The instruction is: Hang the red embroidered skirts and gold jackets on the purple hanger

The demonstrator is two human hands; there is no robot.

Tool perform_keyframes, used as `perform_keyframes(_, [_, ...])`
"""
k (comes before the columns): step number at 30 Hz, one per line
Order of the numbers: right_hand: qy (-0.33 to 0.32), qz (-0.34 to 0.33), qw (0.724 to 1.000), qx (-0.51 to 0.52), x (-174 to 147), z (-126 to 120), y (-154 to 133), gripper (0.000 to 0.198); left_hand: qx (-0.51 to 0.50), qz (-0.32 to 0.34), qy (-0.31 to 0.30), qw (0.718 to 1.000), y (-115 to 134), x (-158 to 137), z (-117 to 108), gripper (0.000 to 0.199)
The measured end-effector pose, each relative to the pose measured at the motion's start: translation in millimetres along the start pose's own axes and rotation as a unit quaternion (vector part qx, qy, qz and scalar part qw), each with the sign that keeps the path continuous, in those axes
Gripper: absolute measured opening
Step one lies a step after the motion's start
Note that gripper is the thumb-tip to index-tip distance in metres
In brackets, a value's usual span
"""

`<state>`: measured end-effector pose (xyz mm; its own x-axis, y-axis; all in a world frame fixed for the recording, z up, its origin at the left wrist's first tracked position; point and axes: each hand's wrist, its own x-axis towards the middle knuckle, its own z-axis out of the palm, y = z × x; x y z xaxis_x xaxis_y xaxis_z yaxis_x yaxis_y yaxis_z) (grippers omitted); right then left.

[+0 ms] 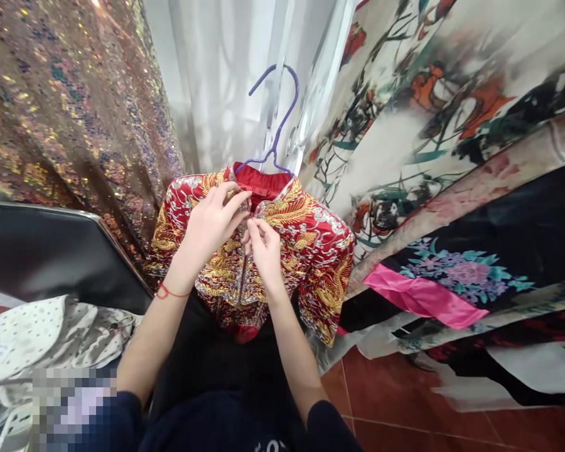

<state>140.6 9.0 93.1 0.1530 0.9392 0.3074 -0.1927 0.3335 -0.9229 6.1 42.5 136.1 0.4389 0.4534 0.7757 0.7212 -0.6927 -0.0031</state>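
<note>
A red jacket (320, 232) with gold and silver embroidery hangs in front of me on a purple hanger (289, 113). Its stand-up collar is open at the top and shows a red lining. My left hand (214, 216) lies against the left side of the collar, its fingers bent toward the front opening. Just below the collar, my right hand (263, 245) pinches at the front edge of the jacket with thumb and forefinger. The fingertips of both hands are close together at the neck closure. Whatever small fastening is between them is too hidden to make out.
A sequined cloth (75, 94) hangs at the left above a black chair back (61, 251). Spotted white fabric (23, 333) lies at lower left. Printed garments (433, 107) and a pink satin trim (424, 295) crowd the right. Red floor tiles (390, 402) show below.
</note>
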Motion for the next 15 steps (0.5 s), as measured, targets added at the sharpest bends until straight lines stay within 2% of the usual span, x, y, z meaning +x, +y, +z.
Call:
perform_keyframes(4, [0.004, -0.022, 0.999, 0.027, -3.9, 6.0, -1.5, 0.027, 0.006, -0.005, -0.009, 1.000, -4.6, 0.8, 7.9, 0.023])
perform_keyframes(8, [0.004, -0.012, 1.000, -0.002, -7.4, 3.7, 1.6, 0.029, -0.036, -0.022, -0.008, 0.999, -2.9, -7.6, 3.4, 0.024])
perform_keyframes(11, [0.011, 0.022, 0.997, -0.071, -5.7, -4.9, 6.9, 0.039, -0.045, -0.023, -0.020, 0.999, -0.4, -8.8, 1.0, 0.025])
perform_keyframes(13, [0.048, 0.035, 0.988, -0.144, -2.7, -12.4, 9.5, 0.048, -0.042, -0.025, -0.019, 0.999, 2.1, -7.9, 2.7, 0.024])
perform_keyframes(15, [0.088, 0.014, 0.971, -0.222, -1.1, -20.2, 8.5, 0.053, -0.045, -0.030, -0.013, 0.998, 5.1, -6.4, 5.2, 0.023])
